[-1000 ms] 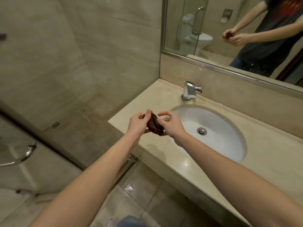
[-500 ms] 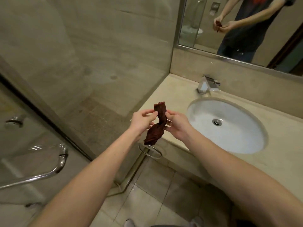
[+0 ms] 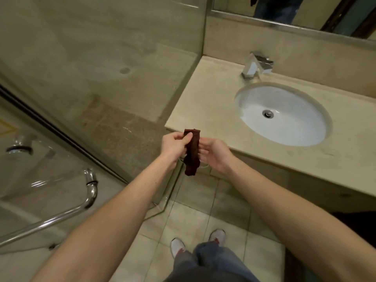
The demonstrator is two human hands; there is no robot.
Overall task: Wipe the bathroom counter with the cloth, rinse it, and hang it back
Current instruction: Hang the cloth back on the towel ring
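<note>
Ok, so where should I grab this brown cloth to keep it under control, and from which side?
Pinch the cloth near its top edge, coming from the left, as the left hand does now. It hangs as a narrow folded strip, so a pinch across its width likely holds all layers while the tail dangles free. The right hand, open beside it, could steady the middle.

The cloth (image 3: 192, 151) hung betw. both hands, just off the front-left corner of the counter (image 3: 203, 98). The L hand (image 3: 175, 145) pinched it from the left. The R hand (image 3: 213, 154) was just right of it, fingertips hidden behind it. The sink (image 3: 295, 102) sat in the counter further right, w/ the faucet (image 3: 256, 65) behind it and the mirror (image 3: 305, 9) above. The glass door (image 3: 40, 169) w/ its handle (image 3: 89, 192) stood far left.
</note>
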